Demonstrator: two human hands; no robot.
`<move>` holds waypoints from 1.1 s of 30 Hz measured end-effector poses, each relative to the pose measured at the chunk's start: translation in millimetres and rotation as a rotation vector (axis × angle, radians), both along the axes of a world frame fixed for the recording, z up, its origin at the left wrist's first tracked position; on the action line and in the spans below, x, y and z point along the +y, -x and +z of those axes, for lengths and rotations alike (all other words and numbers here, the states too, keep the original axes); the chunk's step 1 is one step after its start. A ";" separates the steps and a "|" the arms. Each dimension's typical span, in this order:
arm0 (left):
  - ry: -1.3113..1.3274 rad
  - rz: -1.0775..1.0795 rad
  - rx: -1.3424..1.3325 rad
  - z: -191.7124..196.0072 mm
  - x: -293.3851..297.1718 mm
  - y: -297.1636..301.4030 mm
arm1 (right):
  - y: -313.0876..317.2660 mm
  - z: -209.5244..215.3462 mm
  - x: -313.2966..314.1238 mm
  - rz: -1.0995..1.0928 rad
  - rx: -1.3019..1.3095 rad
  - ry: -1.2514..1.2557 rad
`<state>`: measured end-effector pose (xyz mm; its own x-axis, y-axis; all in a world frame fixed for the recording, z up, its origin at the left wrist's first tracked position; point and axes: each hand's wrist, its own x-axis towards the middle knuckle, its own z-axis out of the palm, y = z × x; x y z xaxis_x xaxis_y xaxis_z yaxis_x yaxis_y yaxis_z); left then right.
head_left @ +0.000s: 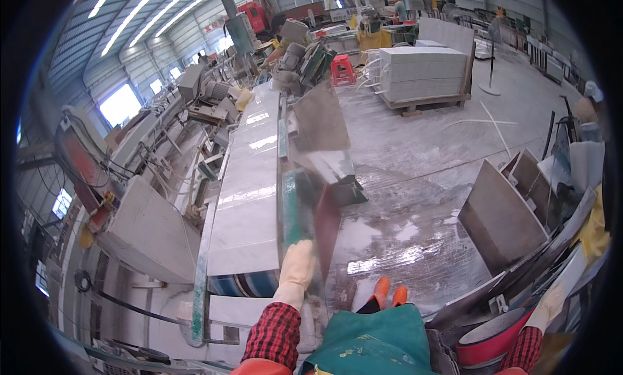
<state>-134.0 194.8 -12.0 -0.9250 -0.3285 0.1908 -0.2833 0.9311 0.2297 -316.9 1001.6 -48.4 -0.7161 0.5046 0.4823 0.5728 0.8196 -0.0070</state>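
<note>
My left hand (296, 269), in a cream rubber glove below a red-and-black checked sleeve, is closed at the near end of the green side rail (293, 206). That rail runs along the right side of a conveyor table (243, 206), where wide pale slabs lie in a row. A striped belt end (243, 285) shows below the nearest slab. At the lower right, my right hand (553, 302) reaches out in the same kind of glove, beside a red tub (490, 339). Its fingers are smeared and merge with pale things near a yellow cloth (594, 229).
Dark boards (503, 216) lean at the right. Behind them, a strapped stack of white slabs (422, 76) sits on a pallet beside a red stool (342, 70). Motor-driven machines (214, 93) line the conveyor's left. Wet floor (402, 232) lies right of the conveyor.
</note>
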 end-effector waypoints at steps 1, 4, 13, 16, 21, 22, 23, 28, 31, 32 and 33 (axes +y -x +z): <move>-0.005 0.002 0.003 0.7 0.8 0.0 | 4.7 7.2 -3.1 -0.027 -0.068 0.023; -0.020 0.004 -0.005 1.0 -0.4 -5.1 | 4.8 29.6 -23.7 0.011 -0.104 -0.045; -0.016 -0.128 0.121 -14.1 -4.9 11.8 | -4.9 17.3 -19.1 0.045 -0.063 0.064; 0.077 -0.141 0.175 -38.3 -15.2 5.9 | -4.4 35.0 -27.9 0.050 -0.037 0.043; 0.029 -0.128 0.166 -45.6 -19.6 4.9 | 1.8 43.7 -35.7 0.039 0.108 0.127; 0.033 -0.129 0.176 -45.5 -18.9 4.6 | 3.8 49.3 -38.7 -0.007 0.086 0.195; 0.027 -0.131 0.181 -46.7 -17.1 4.3 | 6.8 42.1 -32.2 -0.070 0.099 0.050; 0.063 -0.152 0.163 -47.9 -24.8 3.6 | 5.5 43.8 -31.5 -0.075 0.054 -0.007; 0.064 -0.113 0.106 -51.1 -30.4 1.9 | 4.8 26.1 -19.3 0.034 0.091 -0.072; 0.068 -0.127 0.104 -51.7 -33.1 1.1 | 4.7 23.7 -19.4 0.028 0.079 -0.066; 0.070 -0.143 0.104 -51.7 -33.5 1.5 | 3.8 29.2 -24.4 0.022 0.068 -0.064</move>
<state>-135.5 161.3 -63.7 -0.9354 -0.1779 0.3056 -0.1251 0.9748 0.1845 -320.7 977.2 -19.2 -0.6911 0.4557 0.5611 0.5547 0.8320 0.0075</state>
